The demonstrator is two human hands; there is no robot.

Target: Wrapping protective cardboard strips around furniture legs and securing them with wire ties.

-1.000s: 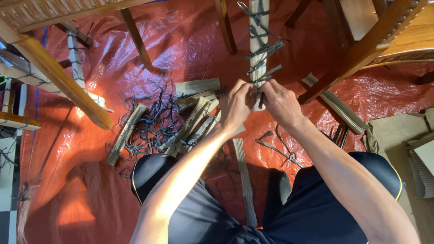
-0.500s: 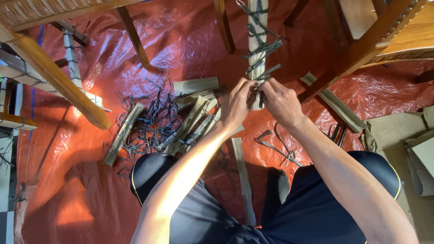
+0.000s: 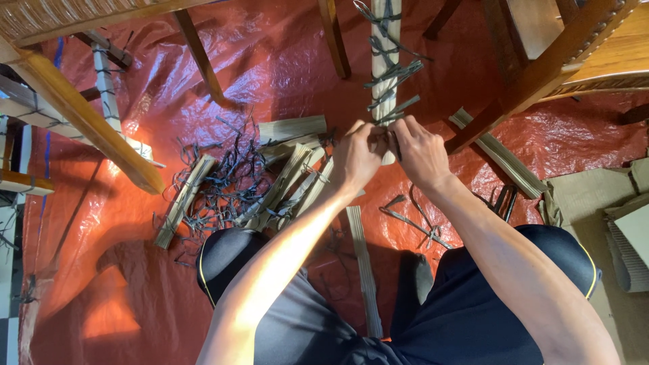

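Over the orange tarp (image 3: 203, 61), just beyond my knees, I am working both hands together at the near end of the long bundle of pale strips (image 3: 385, 47). My left hand (image 3: 357, 157) is pinching closed on the bundle's end, and my right hand (image 3: 420, 150) is gripping what looks like a dark tie strand (image 3: 394, 108), though my fingers are hiding the knot. I am judging that keeping the strips squeezed tight while cinching gives a firm binding. Loose ties and short bundles (image 3: 284, 182) are lying just left.
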